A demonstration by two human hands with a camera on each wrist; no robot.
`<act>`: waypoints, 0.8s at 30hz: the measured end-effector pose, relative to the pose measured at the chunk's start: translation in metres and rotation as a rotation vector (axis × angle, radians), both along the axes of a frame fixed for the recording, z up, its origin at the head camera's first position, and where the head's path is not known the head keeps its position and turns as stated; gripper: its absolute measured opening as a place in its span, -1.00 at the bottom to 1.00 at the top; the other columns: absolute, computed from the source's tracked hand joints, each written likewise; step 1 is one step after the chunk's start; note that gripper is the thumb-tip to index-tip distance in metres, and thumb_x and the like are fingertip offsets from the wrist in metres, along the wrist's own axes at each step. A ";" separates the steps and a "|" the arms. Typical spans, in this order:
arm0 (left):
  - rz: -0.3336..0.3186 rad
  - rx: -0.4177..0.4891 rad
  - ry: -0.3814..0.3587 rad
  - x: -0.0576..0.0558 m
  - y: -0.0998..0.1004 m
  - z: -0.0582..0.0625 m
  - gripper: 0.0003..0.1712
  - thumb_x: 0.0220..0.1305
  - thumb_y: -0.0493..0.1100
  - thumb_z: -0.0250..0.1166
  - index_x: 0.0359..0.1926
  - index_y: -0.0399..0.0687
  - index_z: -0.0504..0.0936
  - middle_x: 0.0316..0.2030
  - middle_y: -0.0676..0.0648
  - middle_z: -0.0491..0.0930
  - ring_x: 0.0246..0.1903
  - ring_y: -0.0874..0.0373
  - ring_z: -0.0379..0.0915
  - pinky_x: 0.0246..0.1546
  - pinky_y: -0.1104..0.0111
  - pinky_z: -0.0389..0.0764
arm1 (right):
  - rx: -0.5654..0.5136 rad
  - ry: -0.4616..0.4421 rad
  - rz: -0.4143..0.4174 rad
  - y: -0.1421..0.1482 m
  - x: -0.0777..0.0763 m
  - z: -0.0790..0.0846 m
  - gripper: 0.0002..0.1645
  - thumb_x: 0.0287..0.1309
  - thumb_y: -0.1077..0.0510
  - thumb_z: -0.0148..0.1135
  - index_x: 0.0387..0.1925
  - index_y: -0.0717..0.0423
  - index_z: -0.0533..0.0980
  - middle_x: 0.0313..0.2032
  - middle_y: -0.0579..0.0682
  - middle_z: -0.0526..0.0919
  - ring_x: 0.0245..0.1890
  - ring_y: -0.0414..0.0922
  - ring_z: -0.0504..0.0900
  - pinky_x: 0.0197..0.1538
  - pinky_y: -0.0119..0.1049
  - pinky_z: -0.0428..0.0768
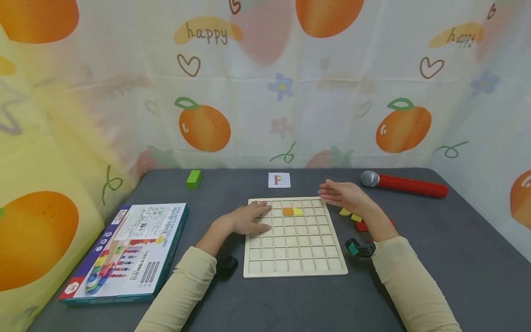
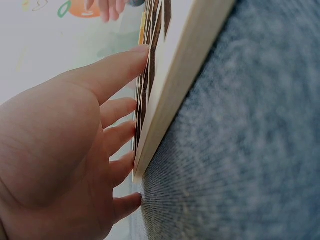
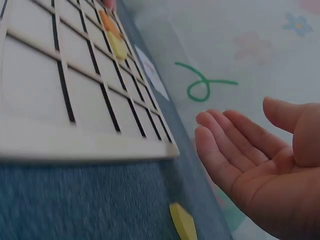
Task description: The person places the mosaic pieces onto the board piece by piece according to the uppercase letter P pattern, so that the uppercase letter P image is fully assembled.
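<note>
A light wooden grid board (image 1: 296,273) lies flat on the dark table. Orange (image 1: 287,211) and yellow (image 1: 298,211) pieces sit side by side in its upper cells. Over the board's left edge my left hand (image 1: 249,218) is spread, its thumb and fingertips resting at the grid in the left wrist view. Just beyond the upper right corner, my right hand (image 1: 347,193) is held with fingers extended and palm turned toward the board, nothing in it. Below that hand lie loose yellow pieces (image 1: 345,212) and a red piece (image 1: 362,226), partly hidden by the forearm.
Behind the board lies a small printed card (image 1: 279,180) with a coloured grid. A green block (image 1: 193,179) stands at the back left, a red microphone (image 1: 408,185) at the back right. On the left is a flat toy box (image 1: 132,258). A patterned curtain (image 1: 249,101) hangs behind.
</note>
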State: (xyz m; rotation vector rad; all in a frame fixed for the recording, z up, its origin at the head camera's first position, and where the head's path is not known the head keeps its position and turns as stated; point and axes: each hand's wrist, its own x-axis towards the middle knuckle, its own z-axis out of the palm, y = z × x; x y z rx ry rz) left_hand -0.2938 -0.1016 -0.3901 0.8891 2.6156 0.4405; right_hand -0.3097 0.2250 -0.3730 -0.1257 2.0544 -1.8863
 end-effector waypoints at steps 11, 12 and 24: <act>-0.006 0.012 -0.003 -0.001 0.003 -0.001 -0.19 0.37 0.16 0.09 0.48 -0.07 0.06 0.46 -0.12 -0.05 0.44 -0.06 -0.28 0.32 -0.07 -0.11 | 0.049 0.006 -0.010 0.037 0.015 0.000 -0.25 0.48 -0.07 -0.18 0.37 0.47 0.05 0.32 0.42 0.17 0.28 0.08 0.32 0.19 -0.25 0.38; -0.006 0.008 -0.003 -0.001 0.003 0.000 -0.19 0.37 0.17 0.09 0.48 -0.06 0.05 0.46 -0.11 -0.05 0.44 -0.06 -0.28 0.32 -0.07 -0.12 | 0.054 0.012 -0.013 0.039 0.017 0.001 -0.25 0.48 -0.07 -0.17 0.37 0.47 0.06 0.31 0.42 0.17 0.26 0.06 0.36 0.19 -0.25 0.39; 0.000 -0.002 -0.008 0.001 0.002 0.002 -0.19 0.38 0.16 0.08 0.49 -0.06 0.04 0.46 -0.12 -0.06 0.44 -0.06 -0.29 0.32 -0.09 -0.14 | 0.161 0.104 0.031 0.060 0.042 -0.001 -0.25 0.46 -0.04 -0.09 0.32 0.52 0.11 0.19 0.41 0.37 0.08 -0.11 0.54 0.14 -0.24 0.44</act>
